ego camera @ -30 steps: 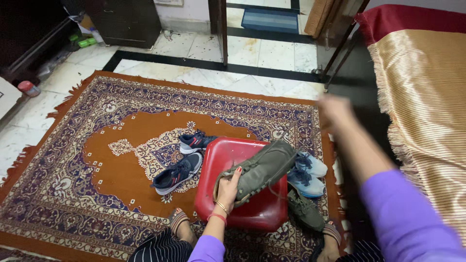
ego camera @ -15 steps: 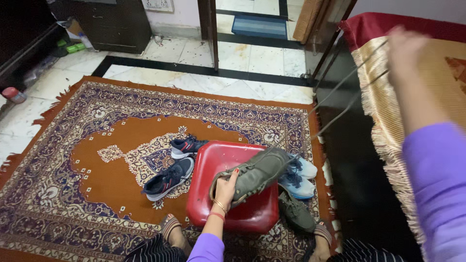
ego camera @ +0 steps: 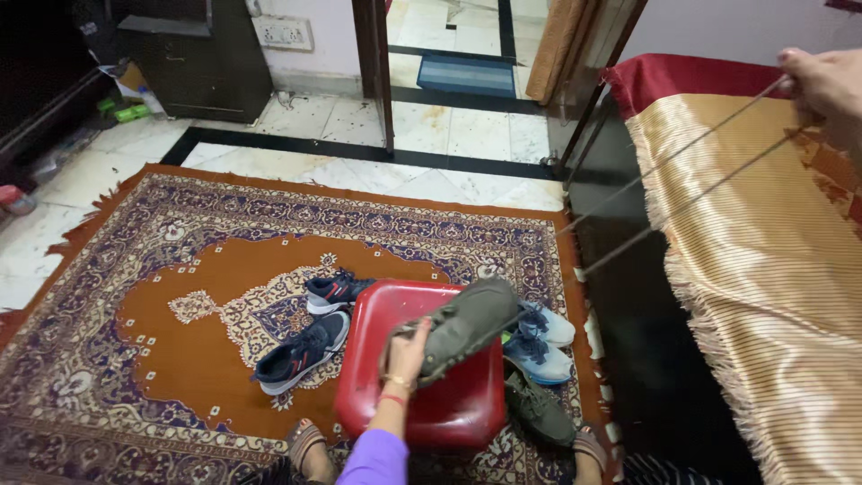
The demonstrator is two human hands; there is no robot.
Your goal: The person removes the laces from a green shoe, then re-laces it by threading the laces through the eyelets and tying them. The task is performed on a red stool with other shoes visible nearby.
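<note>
Pinning an olive shoe (ego camera: 467,325) down on the red stool (ego camera: 431,404) with my left hand (ego camera: 409,346), fingers wrapped round its heel. My right hand (ego camera: 822,85), way up and off to the side, pinches both lace ends (ego camera: 682,180) taut. Navy sneakers (ego camera: 301,350) sit left of the gripping hand, blue ones (ego camera: 539,346) right.

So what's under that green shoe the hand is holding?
The grey-green shoe lies on a red stool, held at the heel by the left hand. The right hand pulls its laces taut. The stool top under the shoe is hidden.
</note>
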